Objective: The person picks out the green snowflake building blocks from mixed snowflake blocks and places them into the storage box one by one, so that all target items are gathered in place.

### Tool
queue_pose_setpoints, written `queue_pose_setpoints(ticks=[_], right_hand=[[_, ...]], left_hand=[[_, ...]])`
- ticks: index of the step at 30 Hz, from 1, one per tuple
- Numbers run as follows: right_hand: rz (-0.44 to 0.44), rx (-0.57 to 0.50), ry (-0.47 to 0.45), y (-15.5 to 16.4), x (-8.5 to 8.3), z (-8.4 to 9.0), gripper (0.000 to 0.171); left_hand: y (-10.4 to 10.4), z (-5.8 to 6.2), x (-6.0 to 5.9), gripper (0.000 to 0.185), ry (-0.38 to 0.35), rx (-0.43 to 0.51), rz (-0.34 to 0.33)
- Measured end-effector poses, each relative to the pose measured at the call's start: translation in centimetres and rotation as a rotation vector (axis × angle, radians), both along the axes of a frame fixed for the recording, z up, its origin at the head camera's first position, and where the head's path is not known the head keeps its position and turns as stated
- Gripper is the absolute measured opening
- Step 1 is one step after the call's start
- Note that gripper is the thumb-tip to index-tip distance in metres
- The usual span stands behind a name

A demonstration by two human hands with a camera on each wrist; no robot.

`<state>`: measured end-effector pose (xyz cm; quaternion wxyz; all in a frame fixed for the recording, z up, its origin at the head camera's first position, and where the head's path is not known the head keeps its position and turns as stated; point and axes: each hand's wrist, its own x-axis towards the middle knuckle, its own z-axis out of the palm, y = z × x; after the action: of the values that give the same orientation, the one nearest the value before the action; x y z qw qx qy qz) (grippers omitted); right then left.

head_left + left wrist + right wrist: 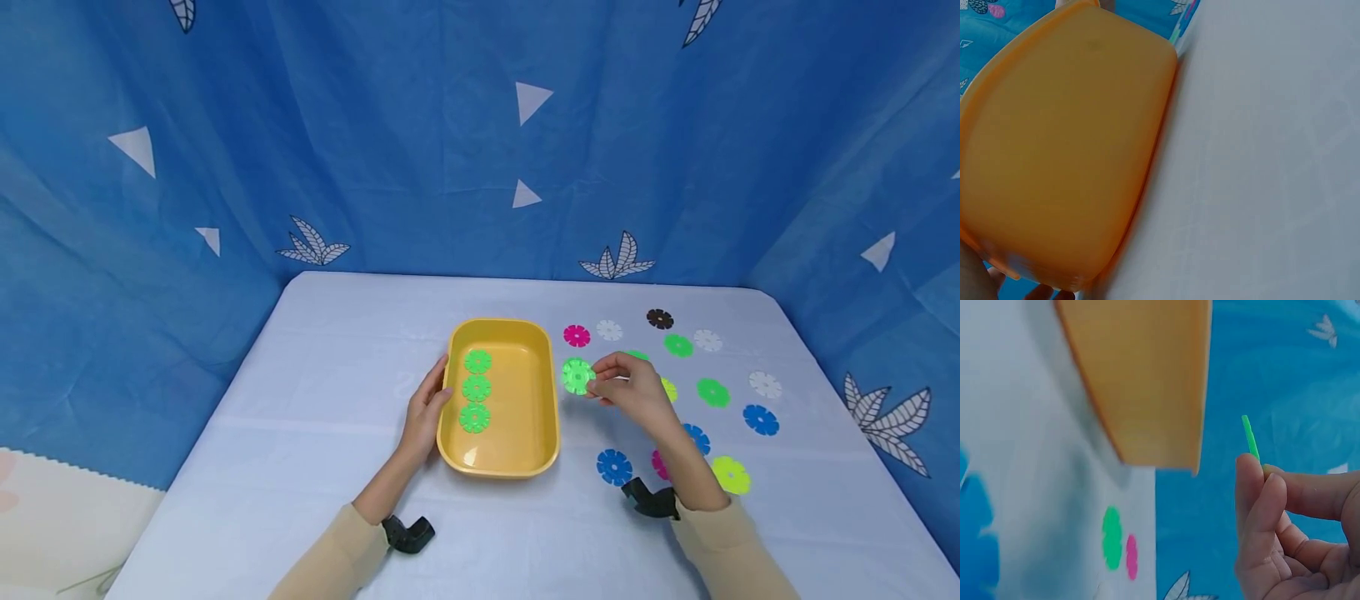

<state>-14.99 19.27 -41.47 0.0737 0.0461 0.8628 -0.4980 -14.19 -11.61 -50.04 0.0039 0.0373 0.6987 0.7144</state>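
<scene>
A yellow tray (543,417) sits mid-table with three green snowflake discs (476,388) in a column along its left side. My left hand (427,408) rests against the tray's left wall, fingers on its rim; the left wrist view shows the tray's outer wall (1066,162) filling the frame. My right hand (626,387) pinches a green disc (577,376) just right of the tray, raised off the cloth. In the right wrist view that disc (1250,437) shows edge-on above my fingertips (1260,487), beside the tray (1147,381).
Several loose discs lie on the white table right of the tray: pink (577,336), white (609,330), black (660,318), green (712,392), blue (614,467), yellow-green (731,474). Blue patterned curtains (480,133) close in the back and sides.
</scene>
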Motion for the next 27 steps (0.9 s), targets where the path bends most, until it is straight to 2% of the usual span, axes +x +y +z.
queue_pose_setpoints(ticks=[6,14,22,27], right_hand=[[0.091,-0.053,-0.003,-3.1,0.2,0.8,0.023],[0.238,-0.089,-0.079,-7.2,0.3,-0.2,0.018],[0.494,-0.021,-0.072,-10.2,0.6,-1.2,0.014],[0.578,0.023,-0.109,-11.4,0.7,-2.4,0.013]], left_hand=[[0.0,-0.1,0.0,0.054,0.008,-0.001,-0.008],[0.0,-0.1,0.1,0.054,0.002,0.003,-0.006],[-0.2,-0.2,0.0,0.053,0.013,-0.010,0.007],[-0.2,-0.2,-0.1,0.053,0.037,-0.006,-0.007]])
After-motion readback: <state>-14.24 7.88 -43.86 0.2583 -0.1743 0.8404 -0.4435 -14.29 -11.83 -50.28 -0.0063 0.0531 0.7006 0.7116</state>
